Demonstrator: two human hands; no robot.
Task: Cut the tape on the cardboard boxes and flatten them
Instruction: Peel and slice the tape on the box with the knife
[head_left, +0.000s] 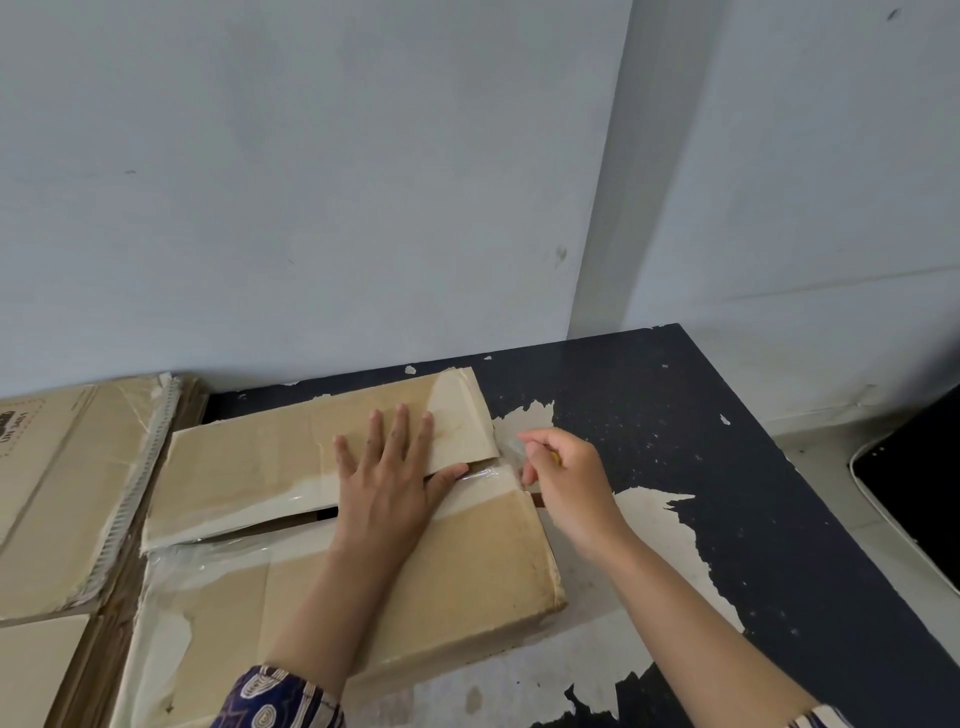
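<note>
A brown cardboard box (467, 561) lies on a dark table (727, 467), its top flaps sealed with clear tape (483, 475) along the middle seam. The seam gapes open on the left part. My left hand (387, 483) presses flat on the far flap, fingers straight, thumb on the seam. My right hand (563, 480) is at the box's right end of the seam, fingers curled round a small cutter with a yellow bit (555, 457) showing; its blade is hidden by my fingers.
Flattened cardboard sheets (62, 493) are stacked at the left, overlapping the table's left side. The table's black surface is peeling, with pale patches (660, 525). A pale wall rises just behind. A dark object (919, 493) stands off the table at the right.
</note>
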